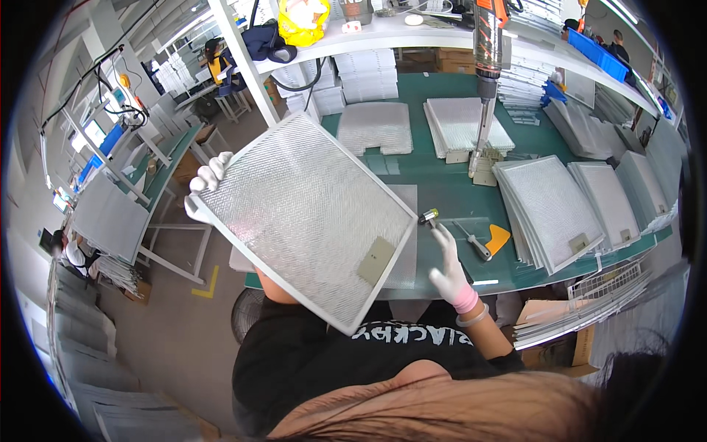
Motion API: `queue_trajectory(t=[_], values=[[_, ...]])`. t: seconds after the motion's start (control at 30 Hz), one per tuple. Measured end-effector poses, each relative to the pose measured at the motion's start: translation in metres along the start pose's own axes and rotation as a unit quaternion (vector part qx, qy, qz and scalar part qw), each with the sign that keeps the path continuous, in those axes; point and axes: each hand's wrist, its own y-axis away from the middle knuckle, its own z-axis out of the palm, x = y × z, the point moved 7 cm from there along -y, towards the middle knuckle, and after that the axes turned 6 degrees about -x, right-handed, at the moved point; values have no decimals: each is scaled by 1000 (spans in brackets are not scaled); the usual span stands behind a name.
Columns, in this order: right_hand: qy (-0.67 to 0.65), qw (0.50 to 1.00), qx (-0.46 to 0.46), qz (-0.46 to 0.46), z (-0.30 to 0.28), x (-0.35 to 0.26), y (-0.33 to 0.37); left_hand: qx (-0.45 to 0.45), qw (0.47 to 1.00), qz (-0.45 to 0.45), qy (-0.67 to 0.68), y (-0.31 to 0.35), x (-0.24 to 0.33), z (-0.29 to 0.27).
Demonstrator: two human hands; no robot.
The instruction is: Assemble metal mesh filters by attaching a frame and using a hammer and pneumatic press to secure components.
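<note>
My left hand (208, 184), in a white glove, grips the far left edge of a framed metal mesh filter panel (309, 206). Tilted, the panel is held up in front of my body and over the bench's near edge. A small grey plate (376, 260) sits near its lower right corner. My right hand (451, 271), in a white glove with a pink cuff, is off the panel with its fingers spread and nothing in them. Close to its fingertips lies a small mallet (428, 216). A screwdriver (475, 241) and an orange scraper blade (498, 239) lie to its right.
The green bench (412, 166) carries a flat mesh sheet stack (375, 127), a filter stack (468, 125) and leaning filters (549, 210) at right. A power screwdriver (489, 51) hangs over it. Above the back runs a white shelf (398, 33). A person (221, 66) is farther off.
</note>
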Motion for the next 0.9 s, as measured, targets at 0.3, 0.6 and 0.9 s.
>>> queue_trajectory(t=[0.3, 0.6, 0.9], values=[[-439, 895, 46, 62, 25, -1, -12, 91, 985, -75, 126, 45, -47, -73], [-433, 880, 111, 161, 13, 15, -11, -42, 985, -65, 156, 40, -65, -41], [-721, 659, 30, 213, 66, -3, -7, -7, 989, -60, 135, 37, -55, -8]])
